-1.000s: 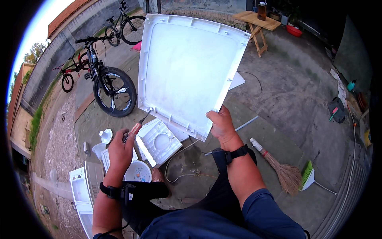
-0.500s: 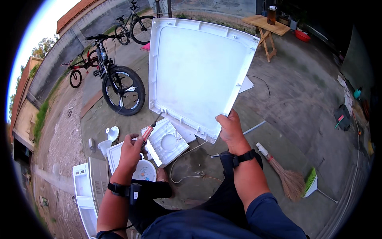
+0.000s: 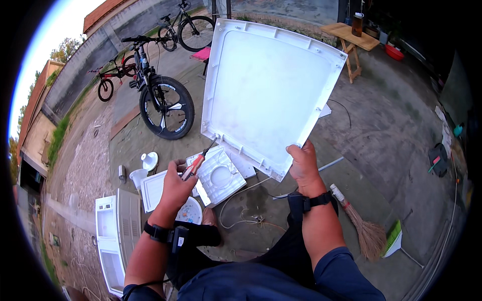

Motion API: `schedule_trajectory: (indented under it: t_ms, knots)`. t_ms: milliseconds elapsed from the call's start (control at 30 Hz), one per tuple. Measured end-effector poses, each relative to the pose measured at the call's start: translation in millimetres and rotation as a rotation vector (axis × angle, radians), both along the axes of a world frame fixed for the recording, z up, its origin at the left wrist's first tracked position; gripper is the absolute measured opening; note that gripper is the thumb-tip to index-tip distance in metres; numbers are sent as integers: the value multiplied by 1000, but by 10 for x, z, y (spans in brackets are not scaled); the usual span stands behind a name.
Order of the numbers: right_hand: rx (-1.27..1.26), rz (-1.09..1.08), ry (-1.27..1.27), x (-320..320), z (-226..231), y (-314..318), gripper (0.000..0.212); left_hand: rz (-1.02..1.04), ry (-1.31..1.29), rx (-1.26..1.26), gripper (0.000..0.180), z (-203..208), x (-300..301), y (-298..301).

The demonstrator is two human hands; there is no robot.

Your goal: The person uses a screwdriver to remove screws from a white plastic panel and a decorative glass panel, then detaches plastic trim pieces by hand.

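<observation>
A large white plastic panel (image 3: 271, 90) with a raised rim and small posts along its edges is held up in front of me. My right hand (image 3: 304, 163) grips its lower right corner, thumb on the inner face. In my left hand (image 3: 176, 184) is a screwdriver (image 3: 195, 166) with a red and pale handle. Its dark shaft points up to the panel's lower left corner; the tip seems to meet a post there. Below the panel lies a white moulded part (image 3: 220, 175) with a round recess.
A white bowl of small bits (image 3: 190, 212) sits by my foot, near a white appliance body (image 3: 115, 236). At right lie a straw broom (image 3: 362, 226) and a green-bristled brush (image 3: 394, 237). Bicycles (image 3: 165, 108) stand far left, a wooden table (image 3: 350, 37) far right.
The whole scene, panel and hands included, sits slightly further right in the view. The screwdriver stays at the panel's lower left corner, and my left hand's fingers have shifted a little around its handle.
</observation>
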State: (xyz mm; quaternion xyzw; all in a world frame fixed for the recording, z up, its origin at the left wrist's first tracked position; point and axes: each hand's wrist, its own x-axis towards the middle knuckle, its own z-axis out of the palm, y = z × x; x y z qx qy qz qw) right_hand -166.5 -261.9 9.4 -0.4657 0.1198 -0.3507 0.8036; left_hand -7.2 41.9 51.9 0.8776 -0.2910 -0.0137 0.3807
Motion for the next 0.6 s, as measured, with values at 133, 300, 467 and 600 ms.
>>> schedule_trajectory:
  t_ms: [133,300,467,600]
  knots:
    - [-38,-38,14,-19,-54,-44,43,122,564,-238,50,208,-82,-151]
    - [-50,-47,39,6,-69,-36,41,98,255,-155,46,154,-116,-95]
    - [-74,-61,52,-19,-26,-34,40,149,783,-310,54,299,-15,-130]
    - [-70,-50,72,-1,-10,9,39,85,469,-173,53,214,-75,-124]
